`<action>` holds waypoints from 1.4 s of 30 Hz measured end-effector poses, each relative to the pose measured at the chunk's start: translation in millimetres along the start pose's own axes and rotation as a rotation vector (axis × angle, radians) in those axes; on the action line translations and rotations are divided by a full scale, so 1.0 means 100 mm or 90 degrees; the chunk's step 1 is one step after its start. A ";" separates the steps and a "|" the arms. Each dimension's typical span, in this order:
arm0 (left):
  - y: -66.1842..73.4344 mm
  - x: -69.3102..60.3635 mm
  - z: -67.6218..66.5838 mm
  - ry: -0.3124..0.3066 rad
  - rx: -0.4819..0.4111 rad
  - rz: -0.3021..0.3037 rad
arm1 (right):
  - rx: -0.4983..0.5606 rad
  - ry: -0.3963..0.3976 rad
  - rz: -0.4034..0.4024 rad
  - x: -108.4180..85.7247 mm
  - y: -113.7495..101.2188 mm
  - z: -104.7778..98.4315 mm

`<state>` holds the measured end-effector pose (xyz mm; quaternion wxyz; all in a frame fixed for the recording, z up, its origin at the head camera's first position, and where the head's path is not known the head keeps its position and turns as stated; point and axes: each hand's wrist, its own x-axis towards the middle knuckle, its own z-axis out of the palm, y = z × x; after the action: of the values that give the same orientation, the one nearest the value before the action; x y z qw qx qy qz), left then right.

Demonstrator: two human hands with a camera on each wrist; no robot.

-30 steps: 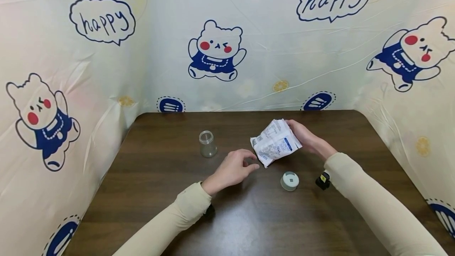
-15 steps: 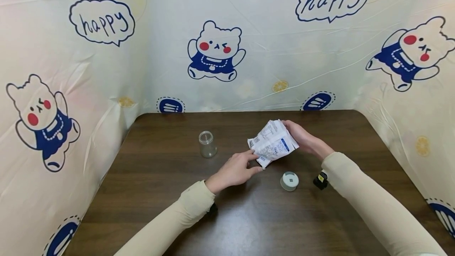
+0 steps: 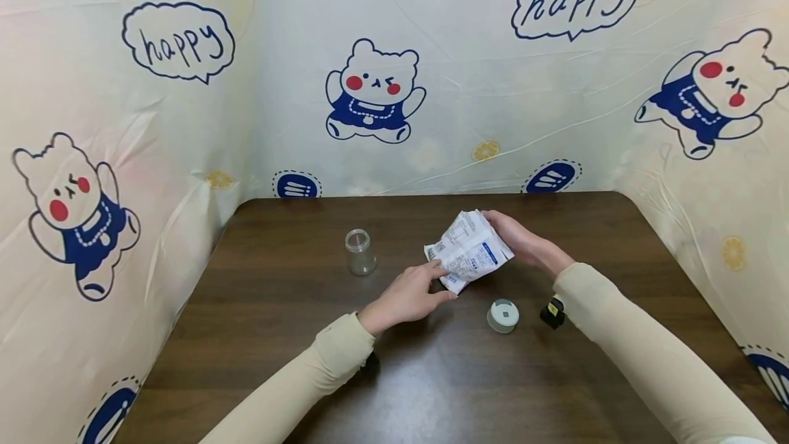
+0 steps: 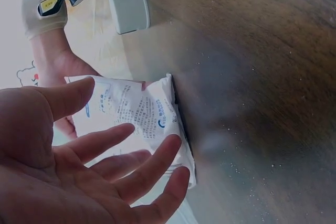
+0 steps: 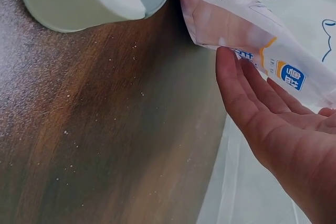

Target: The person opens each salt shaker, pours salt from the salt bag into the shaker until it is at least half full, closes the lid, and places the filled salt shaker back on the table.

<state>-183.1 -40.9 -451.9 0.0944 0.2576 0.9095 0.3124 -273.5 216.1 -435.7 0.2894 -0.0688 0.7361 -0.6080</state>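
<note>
A white printed bag of salt [image 3: 468,252] is held tilted above the table. My right hand [image 3: 524,242] holds its far right side; in the right wrist view the long fingers [image 5: 257,87] lie along the bag's underside, and the thumb is mostly hidden. At the bag's near left corner is my left hand [image 3: 407,297], fingers spread and apparently touching it. The left wrist view shows these fingers [image 4: 152,171] extended in front of the bag. A round grey-green lid [image 3: 503,316] with a white top lies nearer me. A clear glass jar [image 3: 360,252] stands uncovered to the left.
White grains [image 5: 65,132] are scattered over the dark wooden table [image 3: 259,334]. A patterned curtain [image 3: 431,88] surrounds the back and sides. Small black devices are worn on the wrists, such as the right wrist camera [image 3: 553,312].
My right hand has shifted the bag slightly left. My left hand has moved a little right, and its fingers now meet the bag's near corner. The jar and lid stay put.
</note>
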 end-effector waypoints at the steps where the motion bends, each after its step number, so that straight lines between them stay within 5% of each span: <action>1: 0.00 0.00 0.00 0.001 -0.002 0.001 | 0.005 -0.006 0.001 0.01 0.00 0.01; 7: 0.02 -0.01 0.00 0.011 0.000 0.008 | 0.012 -0.033 0.003 0.04 0.01 0.05; 22: 0.02 0.01 0.01 0.002 0.003 0.008 | -0.054 0.014 -0.018 -0.12 -0.03 0.05; 32: 0.03 -0.01 0.00 -0.003 0.013 0.012 | -0.208 0.065 -0.072 -0.26 0.00 0.13; 42: 0.05 -0.02 -0.02 -0.011 0.008 0.006 | -0.276 0.113 -0.116 -0.38 0.02 0.17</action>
<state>-180.1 -39.3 -446.7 0.0988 0.2650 0.9095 0.3048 -232.9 218.9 -426.4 0.1465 -0.1417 0.8625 -0.4631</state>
